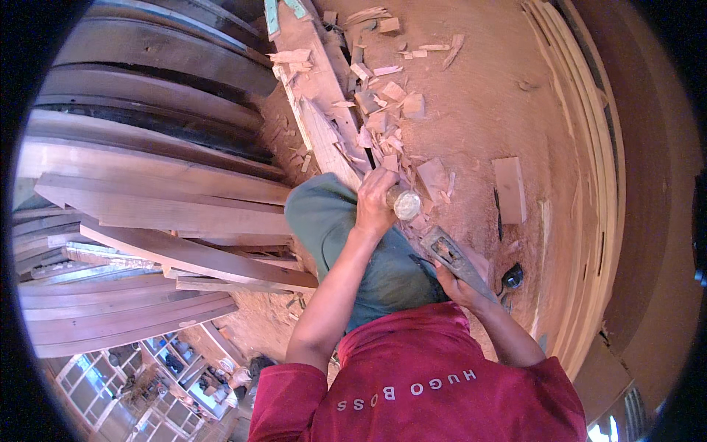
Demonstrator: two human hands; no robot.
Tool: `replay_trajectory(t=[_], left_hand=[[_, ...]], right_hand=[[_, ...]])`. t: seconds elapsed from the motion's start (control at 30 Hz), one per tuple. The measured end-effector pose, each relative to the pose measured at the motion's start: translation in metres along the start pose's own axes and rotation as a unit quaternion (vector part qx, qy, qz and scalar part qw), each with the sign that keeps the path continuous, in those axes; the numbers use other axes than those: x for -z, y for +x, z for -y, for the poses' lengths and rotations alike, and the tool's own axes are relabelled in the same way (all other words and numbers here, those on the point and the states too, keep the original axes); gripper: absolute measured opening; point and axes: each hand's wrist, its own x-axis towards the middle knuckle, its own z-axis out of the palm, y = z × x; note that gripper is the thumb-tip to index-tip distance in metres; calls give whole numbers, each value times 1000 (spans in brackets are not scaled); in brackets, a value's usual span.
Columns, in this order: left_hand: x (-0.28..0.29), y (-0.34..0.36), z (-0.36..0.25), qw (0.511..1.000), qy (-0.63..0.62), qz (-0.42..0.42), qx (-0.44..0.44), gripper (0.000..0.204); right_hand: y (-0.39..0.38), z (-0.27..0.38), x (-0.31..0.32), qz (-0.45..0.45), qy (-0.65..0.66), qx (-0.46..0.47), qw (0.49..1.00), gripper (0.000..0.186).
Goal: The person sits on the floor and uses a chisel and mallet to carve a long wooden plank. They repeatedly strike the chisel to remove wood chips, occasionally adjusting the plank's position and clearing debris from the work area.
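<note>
My left hand (375, 205) is wrapped round the thick handle of what looks like a chisel (406, 205). Its pale round butt faces up, and the blade is hidden beneath my fist. Under that hand lies a long, pale wooden plank (318, 77), chopped and splintered along its length, running away to the top. My right hand (458, 286) grips a long wooden block with a slot cut in its face, like the body of a hand plane (458, 258). It is held to the right of the chisel, apart from it. My knee, in green trousers, is bent beside the plank.
Wood chips and offcuts (379, 118) litter the dusty floor by the plank. A flat rectangular wood piece (509, 190) lies to the right, with a small dark object (512, 276) nearer. Curved boards are stacked at left (162, 184); long boards (589, 147) line the right.
</note>
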Motion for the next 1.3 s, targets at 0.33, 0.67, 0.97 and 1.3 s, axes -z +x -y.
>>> replay_trajectory(t=[0.33, 0.67, 0.97, 1.3], left_hand=[[17, -13, 12, 998, -48, -21, -30, 18], [18, -19, 14, 998, -52, -19, 18, 20], [20, -18, 10, 998, -32, -41, 34, 19], [18, -16, 9, 996, -36, -31, 72, 18]], right_hand=[[17, 5, -20, 141, -6, -9, 990, 42], [21, 3, -24, 145, -22, -14, 989, 42], [31, 11, -21, 100, -48, 8, 994, 42], [42, 21, -19, 117, -63, -93, 987, 45]])
